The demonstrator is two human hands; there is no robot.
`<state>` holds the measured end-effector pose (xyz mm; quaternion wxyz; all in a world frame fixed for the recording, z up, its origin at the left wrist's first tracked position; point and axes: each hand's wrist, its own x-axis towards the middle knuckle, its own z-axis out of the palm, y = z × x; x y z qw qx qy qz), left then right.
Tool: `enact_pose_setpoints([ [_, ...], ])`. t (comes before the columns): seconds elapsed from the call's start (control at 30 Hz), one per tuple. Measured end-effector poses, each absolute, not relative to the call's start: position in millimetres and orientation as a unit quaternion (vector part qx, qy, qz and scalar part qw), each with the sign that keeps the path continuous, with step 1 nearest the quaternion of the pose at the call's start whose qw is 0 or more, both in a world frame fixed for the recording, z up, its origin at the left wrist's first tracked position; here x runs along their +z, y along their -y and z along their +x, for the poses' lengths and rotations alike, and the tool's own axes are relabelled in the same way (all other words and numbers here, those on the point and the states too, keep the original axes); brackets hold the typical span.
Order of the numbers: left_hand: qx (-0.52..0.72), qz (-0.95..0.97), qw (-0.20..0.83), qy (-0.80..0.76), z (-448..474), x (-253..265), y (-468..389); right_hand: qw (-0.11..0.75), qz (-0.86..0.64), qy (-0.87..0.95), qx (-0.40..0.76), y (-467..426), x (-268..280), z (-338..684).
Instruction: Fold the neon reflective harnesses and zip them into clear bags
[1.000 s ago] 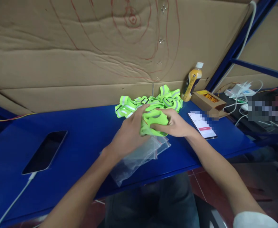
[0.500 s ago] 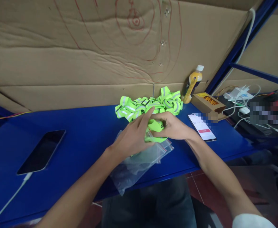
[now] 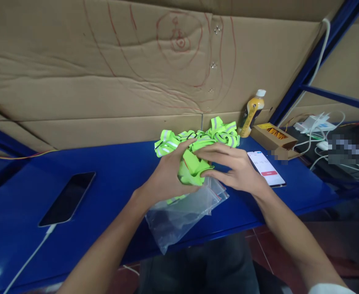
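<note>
My left hand [image 3: 163, 171] is wrapped round a folded bundle of neon-green reflective strap [image 3: 193, 169]. A short red line on the bundle looks like a zip bag's seal, though I cannot tell how far a bag covers it. My right hand [image 3: 233, 167] closes on the bundle from the right, thumb low and fingers above. Beneath both hands lie clear zip bags [image 3: 179, 222] with red seal lines, overlapping near the table edge. A bit of green shows by the bags under my left hand. Behind my hands sits a heap of green reflective straps [image 3: 224, 132] with silver stripes.
On the blue table [image 3: 112, 228], a dark phone [image 3: 67, 200] with a white cable lies left. A lit phone [image 3: 268, 169] lies right, near an open cardboard box [image 3: 274, 136] and a yellow-labelled bottle [image 3: 253, 114]. Cardboard [image 3: 121, 81] lines the back.
My right hand has turned, its fingers now stretched over the bundle and its thumb lower. The strap between my hands is more gathered. The view has shifted slightly.
</note>
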<state>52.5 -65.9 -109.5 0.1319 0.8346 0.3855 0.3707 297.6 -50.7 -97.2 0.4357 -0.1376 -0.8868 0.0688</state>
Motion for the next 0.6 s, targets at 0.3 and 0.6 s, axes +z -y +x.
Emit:
enact_pose_setpoints([
  [0.3,0.352,0.848,0.023,-0.395,56,-117,69,0.366,-0.186,0.903,0.123,55,-88,263],
  [0.6,0.420,0.829,-0.059,-0.365,48,-106,71,0.502,-0.087,0.849,0.144,65,-92,258],
])
